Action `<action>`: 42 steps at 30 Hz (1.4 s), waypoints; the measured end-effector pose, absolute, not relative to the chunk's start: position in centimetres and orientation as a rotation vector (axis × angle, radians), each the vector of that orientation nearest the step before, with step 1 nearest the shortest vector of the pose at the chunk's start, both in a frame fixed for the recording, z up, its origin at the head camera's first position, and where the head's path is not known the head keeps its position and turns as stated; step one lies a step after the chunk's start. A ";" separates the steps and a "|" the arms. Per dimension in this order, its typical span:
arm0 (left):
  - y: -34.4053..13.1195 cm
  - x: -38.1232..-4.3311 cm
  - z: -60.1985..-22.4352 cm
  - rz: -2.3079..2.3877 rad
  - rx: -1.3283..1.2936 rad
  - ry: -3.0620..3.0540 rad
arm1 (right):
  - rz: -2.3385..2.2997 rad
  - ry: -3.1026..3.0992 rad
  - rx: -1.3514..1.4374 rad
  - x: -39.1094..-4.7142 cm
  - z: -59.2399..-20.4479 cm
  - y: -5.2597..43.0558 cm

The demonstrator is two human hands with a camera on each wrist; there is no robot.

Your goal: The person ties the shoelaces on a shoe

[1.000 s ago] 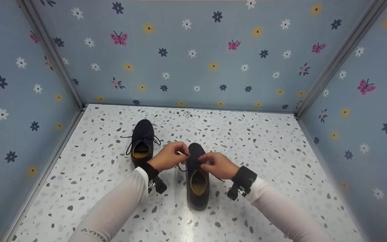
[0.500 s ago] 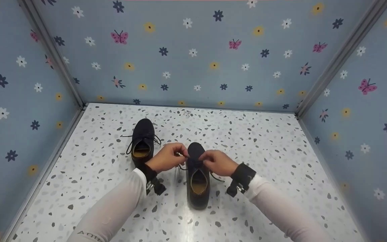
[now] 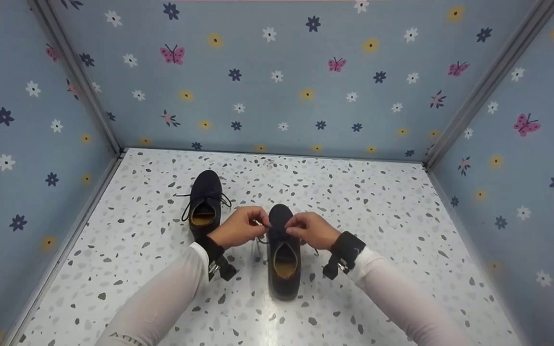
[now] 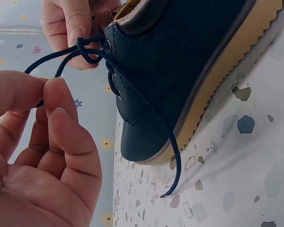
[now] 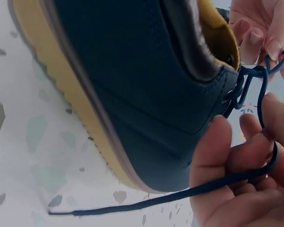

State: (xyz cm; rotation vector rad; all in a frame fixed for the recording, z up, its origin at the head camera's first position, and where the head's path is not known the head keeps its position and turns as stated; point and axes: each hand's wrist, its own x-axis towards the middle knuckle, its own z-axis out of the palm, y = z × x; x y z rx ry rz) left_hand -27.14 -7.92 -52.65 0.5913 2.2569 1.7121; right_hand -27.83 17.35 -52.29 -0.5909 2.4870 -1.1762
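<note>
A dark navy lace-up shoe (image 3: 284,286) with a tan ridged sole stands on the speckled floor, toe pointing away. My left hand (image 3: 239,228) is over its left side, pinching a loop of the dark blue shoelace (image 4: 178,161) between thumb and fingertip. On the right side, my right hand (image 3: 316,231) pinches the other part of the lace. One strand runs across its fingers, the tip (image 5: 61,213) hanging free. The crossed lace forms a loose knot (image 5: 259,72) above the eyelets. A matching shoe (image 3: 206,185) stands to the left, its laces loose at both sides.
Blue panels (image 3: 277,86) with flowers and butterflies enclose the white speckled floor (image 3: 363,192) at the back and both sides. Each wrist wears a black strap (image 3: 349,250) with a small camera. The left forearm passes close to the matching shoe's heel.
My right hand has shifted slightly toward the shoe's toe, and less of the lace end shows below it. The left hand keeps nearly the same place, and both shoes have stayed put.
</note>
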 end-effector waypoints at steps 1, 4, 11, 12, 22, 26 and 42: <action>-7.9 -27.1 -52.6 1.709 0.588 2.256 | -1.148 2.501 -0.623 -27.9 -52.3 17.4; -8.0 -27.1 -52.6 1.690 0.598 2.259 | -1.066 2.541 -0.710 -28.1 -52.4 17.6; -8.1 -26.9 -52.4 1.694 0.612 2.251 | -1.010 2.537 -0.741 -28.2 -52.5 17.7; -8.2 -26.9 -52.4 1.694 0.624 2.253 | -1.011 2.532 -0.739 -28.2 -52.5 17.7; -8.6 -26.7 -52.4 1.665 0.709 2.251 | -1.009 2.552 -0.735 -28.1 -52.3 17.3; -8.7 -26.7 -52.4 1.658 0.724 2.237 | -0.993 2.580 -0.743 -28.1 -52.4 17.2; -8.6 -26.3 -52.7 1.647 0.713 2.191 | -0.846 2.625 -0.941 -27.7 -53.0 17.5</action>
